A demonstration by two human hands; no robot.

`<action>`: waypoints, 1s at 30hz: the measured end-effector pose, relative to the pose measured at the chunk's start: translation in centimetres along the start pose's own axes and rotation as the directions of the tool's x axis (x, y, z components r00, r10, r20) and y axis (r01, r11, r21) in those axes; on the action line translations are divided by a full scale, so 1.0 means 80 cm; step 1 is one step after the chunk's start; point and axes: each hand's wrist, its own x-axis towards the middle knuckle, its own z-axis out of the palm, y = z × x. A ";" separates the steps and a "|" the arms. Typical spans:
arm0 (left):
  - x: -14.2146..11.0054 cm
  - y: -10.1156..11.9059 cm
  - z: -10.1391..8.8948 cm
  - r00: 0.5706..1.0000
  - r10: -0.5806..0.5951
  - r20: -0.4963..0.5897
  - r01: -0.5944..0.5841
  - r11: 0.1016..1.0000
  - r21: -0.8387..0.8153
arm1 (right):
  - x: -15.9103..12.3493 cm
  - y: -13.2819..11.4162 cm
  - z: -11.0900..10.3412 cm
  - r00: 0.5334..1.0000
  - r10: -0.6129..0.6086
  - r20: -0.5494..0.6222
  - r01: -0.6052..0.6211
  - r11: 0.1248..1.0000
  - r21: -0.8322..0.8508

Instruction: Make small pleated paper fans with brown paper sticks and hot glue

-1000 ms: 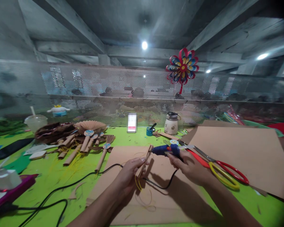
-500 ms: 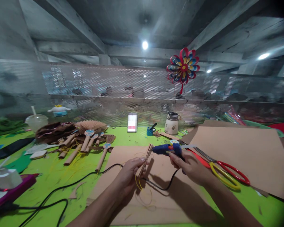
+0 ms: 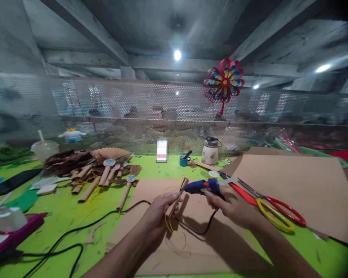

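My left hand [image 3: 158,216] is closed on a folded brown paper strip [image 3: 178,196], held upright over a brown cardboard sheet [image 3: 162,255], with yellow string [image 3: 170,227] hanging below it. My right hand [image 3: 234,206] grips a blue glue gun [image 3: 201,186] held level. Its nozzle points left and touches the top of the strip. The gun's black cord [image 3: 75,233] runs off to the left across the green table [image 3: 60,216].
Red and yellow scissors [image 3: 266,204] lie right of my right hand on a large cardboard sheet [image 3: 301,185]. Several finished brown paper fans [image 3: 107,170] are piled at the left. A small blue pot [image 3: 184,160], a cream jar [image 3: 210,151] and a perforated mesh screen [image 3: 118,112] stand behind.
The glue gun has dropped slightly and moved left, so its nozzle now meets the top of the paper strip. My left hand has stayed in place.
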 end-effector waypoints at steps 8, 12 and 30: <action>-0.004 0.003 0.005 1.000 0.024 0.007 -0.024 1.000 -0.007 | 0.000 0.001 -0.002 0.999 -0.008 0.034 0.006 0.999 0.039; -0.003 0.001 0.003 1.000 0.007 0.000 -0.007 1.000 -0.012 | 0.004 0.010 -0.002 1.000 -0.016 0.008 0.015 0.998 0.063; 0.001 0.001 0.002 0.999 0.037 0.017 -0.036 0.998 -0.055 | 0.001 0.005 -0.004 0.998 -0.004 0.067 0.000 0.998 0.060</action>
